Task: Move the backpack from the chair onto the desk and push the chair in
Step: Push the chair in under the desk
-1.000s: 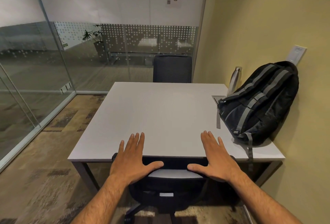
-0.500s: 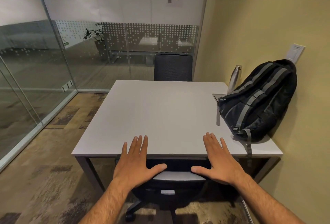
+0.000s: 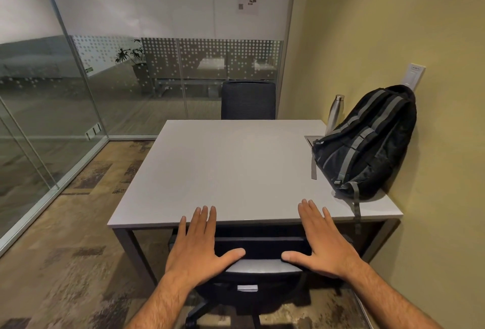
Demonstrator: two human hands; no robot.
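A black backpack with grey straps stands on the right side of the white desk, leaning against the yellow wall. A black office chair sits tucked under the desk's near edge, its backrest top close to the desk. My left hand and my right hand hover flat over the backrest, fingers spread, thumbs pointing inward near the backrest top. Neither hand holds anything. Whether the palms touch the chair I cannot tell.
A steel water bottle stands behind the backpack by the wall. A second black chair faces me at the desk's far side. Glass partitions close off the left and back. Patterned carpet lies left of the desk.
The view has drawn back a little from the desk. Both hands have slid back toward me, so the fingertips now barely reach the desk's near edge. The chair and backpack stay put.
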